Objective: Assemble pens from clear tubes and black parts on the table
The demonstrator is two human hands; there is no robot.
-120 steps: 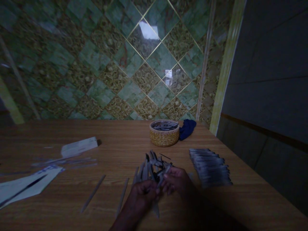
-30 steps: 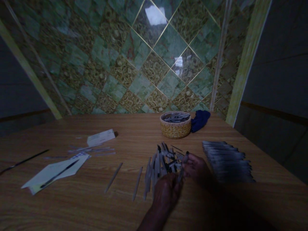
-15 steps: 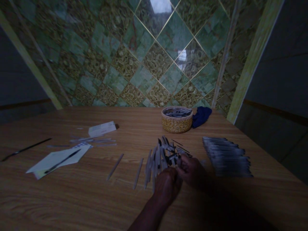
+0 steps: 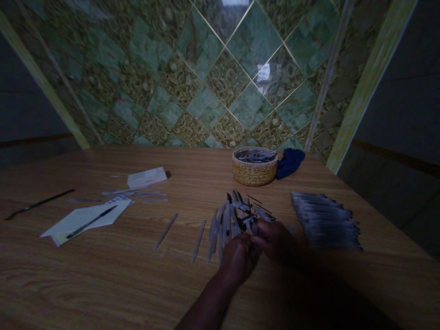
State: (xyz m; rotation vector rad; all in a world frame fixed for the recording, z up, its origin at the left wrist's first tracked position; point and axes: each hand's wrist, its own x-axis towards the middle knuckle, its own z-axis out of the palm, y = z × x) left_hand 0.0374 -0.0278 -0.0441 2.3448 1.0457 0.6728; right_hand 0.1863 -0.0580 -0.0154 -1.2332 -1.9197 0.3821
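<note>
My left hand [image 4: 239,259] is closed in a fist over the near end of a loose pile of pen parts [image 4: 225,220], pale barrels mixed with black caps. What its fingers hold is hidden. Close beside it, my right hand [image 4: 275,240] pinches a pen [image 4: 255,227] between thumb and fingers; only a short pale piece shows in the dim light. Thin black refills [image 4: 263,209] lie just beyond the right hand. Two pale barrels [image 4: 198,241] rest apart, left of the pile. To the right, a neat row of pens [image 4: 326,222] lies side by side.
A woven basket [image 4: 254,174] full of pens stands at the back, with a dark blue cloth [image 4: 290,162] against it. On the left are a white box [image 4: 147,177], pale strips [image 4: 147,194], paper [image 4: 82,220] with a dark pen on it, and a long black stick [image 4: 39,204].
The view has tilted slightly, so the table items sit a little higher in the picture. Both hands stay together at the pile, with only slight movement.
</note>
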